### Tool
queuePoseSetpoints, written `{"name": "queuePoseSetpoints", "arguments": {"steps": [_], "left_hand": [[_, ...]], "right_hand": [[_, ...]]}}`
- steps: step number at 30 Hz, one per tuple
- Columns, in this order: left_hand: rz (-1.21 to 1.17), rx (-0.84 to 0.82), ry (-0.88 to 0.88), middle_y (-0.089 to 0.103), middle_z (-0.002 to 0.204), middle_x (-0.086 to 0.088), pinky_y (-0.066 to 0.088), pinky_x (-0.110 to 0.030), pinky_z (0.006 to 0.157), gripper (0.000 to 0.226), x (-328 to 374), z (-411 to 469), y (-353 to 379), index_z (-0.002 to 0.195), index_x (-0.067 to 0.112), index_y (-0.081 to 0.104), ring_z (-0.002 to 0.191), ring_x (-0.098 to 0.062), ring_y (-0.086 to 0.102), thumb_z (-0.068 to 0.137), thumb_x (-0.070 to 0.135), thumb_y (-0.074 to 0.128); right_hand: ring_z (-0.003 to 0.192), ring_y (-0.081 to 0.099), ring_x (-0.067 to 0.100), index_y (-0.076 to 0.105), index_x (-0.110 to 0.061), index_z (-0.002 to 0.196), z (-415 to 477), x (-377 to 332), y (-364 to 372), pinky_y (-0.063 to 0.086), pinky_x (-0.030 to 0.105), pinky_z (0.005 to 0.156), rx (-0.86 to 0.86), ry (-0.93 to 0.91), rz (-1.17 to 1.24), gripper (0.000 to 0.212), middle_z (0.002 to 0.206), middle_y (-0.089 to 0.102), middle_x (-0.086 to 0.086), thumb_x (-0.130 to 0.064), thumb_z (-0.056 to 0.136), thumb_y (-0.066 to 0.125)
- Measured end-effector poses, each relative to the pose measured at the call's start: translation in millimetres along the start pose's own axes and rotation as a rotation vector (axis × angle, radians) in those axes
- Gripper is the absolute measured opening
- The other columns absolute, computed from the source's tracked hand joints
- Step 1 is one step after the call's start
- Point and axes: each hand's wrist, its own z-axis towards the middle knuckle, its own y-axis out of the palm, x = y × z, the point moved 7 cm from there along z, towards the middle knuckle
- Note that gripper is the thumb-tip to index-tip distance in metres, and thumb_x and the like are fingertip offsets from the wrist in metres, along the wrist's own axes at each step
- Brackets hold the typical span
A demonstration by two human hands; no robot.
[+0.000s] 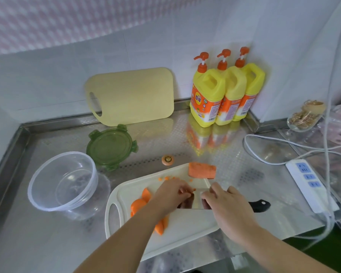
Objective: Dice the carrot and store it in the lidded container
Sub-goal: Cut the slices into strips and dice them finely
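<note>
On the white cutting board (pixel 185 229) lie a thick carrot chunk (pixel 202 170) at the far edge, carrot slices (pixel 140 203) at the left and small diced bits (pixel 166 178). My left hand (pixel 171 194) pinches carrot pieces against the board. My right hand (pixel 226 207) presses on the blade of a cleaver (pixel 195 200) whose black handle (pixel 261 205) sticks out to the right. The clear round container (pixel 63 180) stands empty to the left of the board. Its green lid (pixel 111 146) lies behind it.
A carrot top (pixel 167 160) lies on the steel counter (pixel 165 138) behind the board. A yellow cutting board (pixel 132 95) leans on the wall. Three yellow detergent bottles (pixel 224 91) stand in the corner. A power strip (pixel 311 186) with cables lies right.
</note>
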Motion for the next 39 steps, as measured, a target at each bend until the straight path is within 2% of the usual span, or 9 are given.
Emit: {"name": "queuePoseSetpoints", "arguments": {"steps": [4,8,11,14,17,23,28,34,39], "left_hand": [[0.041,0.053,-0.071,0.062,0.107,-0.004,0.037,-0.022,0.082,0.019,-9.5,13.8,2.1,0.108,0.018,0.07,0.102,-0.018,0.055,0.092,0.018,0.059],[-0.055,0.165,-0.057,0.062,0.102,0.001,0.039,-0.018,0.079,0.017,-10.3,17.0,-11.6,0.104,0.017,0.071,0.089,-0.011,0.056,0.092,0.017,0.059],[-0.017,0.0,0.056,0.065,0.103,0.002,0.037,-0.017,0.077,0.019,6.0,15.0,2.4,0.103,0.018,0.072,0.084,-0.006,0.051,0.09,0.013,0.059],[0.087,-0.066,0.041,0.068,0.109,0.002,0.041,-0.023,0.086,0.023,2.3,18.3,13.8,0.106,0.021,0.072,0.098,-0.014,0.058,0.091,0.014,0.056],[0.171,0.012,-0.063,0.063,0.115,0.002,0.041,-0.029,0.095,0.024,-15.5,21.4,4.7,0.109,0.024,0.071,0.109,-0.017,0.056,0.093,0.017,0.054],[0.056,0.088,-0.031,0.055,0.091,0.009,0.041,-0.022,0.078,0.013,-22.2,12.9,-13.1,0.099,0.024,0.072,0.085,-0.01,0.052,0.088,0.024,0.064],[0.142,0.101,-0.15,0.059,0.108,0.002,0.045,-0.029,0.087,0.016,-36.3,11.4,-15.3,0.103,0.023,0.069,0.101,-0.018,0.057,0.092,0.02,0.058],[-0.048,0.128,-0.159,0.056,0.087,0.013,0.035,-0.006,0.06,0.02,-42.2,3.6,-20.2,0.102,0.023,0.068,0.076,-0.001,0.051,0.084,0.032,0.07],[0.094,0.19,-0.253,0.057,0.102,0.005,0.043,-0.026,0.078,0.02,-56.3,0.9,-22.7,0.105,0.023,0.063,0.096,-0.014,0.056,0.088,0.034,0.064]], "right_hand": [[0.042,0.016,0.013,0.049,-0.03,0.063,-3.3,4.5,5.0,0.02,0.022,0.055,-0.028,0.003,-0.015,0.058,0.065,0.042,-0.008,-0.004,0.017,0.072],[0.042,0.011,0.012,0.049,-0.031,0.063,-2.1,5.2,3.5,0.02,0.023,0.055,-0.018,-0.009,-0.023,0.058,0.065,0.042,-0.009,-0.004,0.016,0.072],[0.047,-0.001,0.008,0.052,-0.031,0.065,0.1,3.6,-1.2,0.02,0.023,0.055,-0.025,-0.008,-0.022,0.055,0.065,0.043,-0.01,-0.005,0.022,0.074],[0.045,0.016,0.012,0.054,-0.031,0.073,0.6,1.2,2.2,0.02,0.025,0.059,-0.099,-0.017,-0.037,0.051,0.073,0.047,-0.009,-0.008,0.033,0.077],[0.044,0.016,0.013,0.051,-0.032,0.064,1.6,4.7,-0.2,0.019,0.023,0.055,-0.057,-0.018,-0.039,0.059,0.065,0.043,-0.011,-0.007,0.017,0.076],[0.038,0.025,0.012,0.05,-0.031,0.065,2.4,8.1,0.6,0.019,0.023,0.056,-0.047,-0.035,-0.043,0.059,0.065,0.043,-0.008,-0.005,0.018,0.073],[0.042,0.021,0.013,0.053,-0.031,0.066,2.4,8.3,-1.6,0.019,0.024,0.055,-0.026,-0.036,-0.048,0.058,0.066,0.044,-0.009,-0.003,0.018,0.07],[0.042,0.015,0.014,0.056,-0.029,0.063,2.4,10.5,-14.1,0.021,0.023,0.052,0.055,-0.019,-0.044,0.052,0.064,0.045,-0.008,-0.002,0.021,0.071],[0.041,0.015,0.014,0.056,-0.027,0.063,-2.4,15.1,-16.3,0.021,0.024,0.051,0.055,-0.003,-0.051,0.051,0.067,0.046,-0.006,-0.001,0.022,0.072]]}}
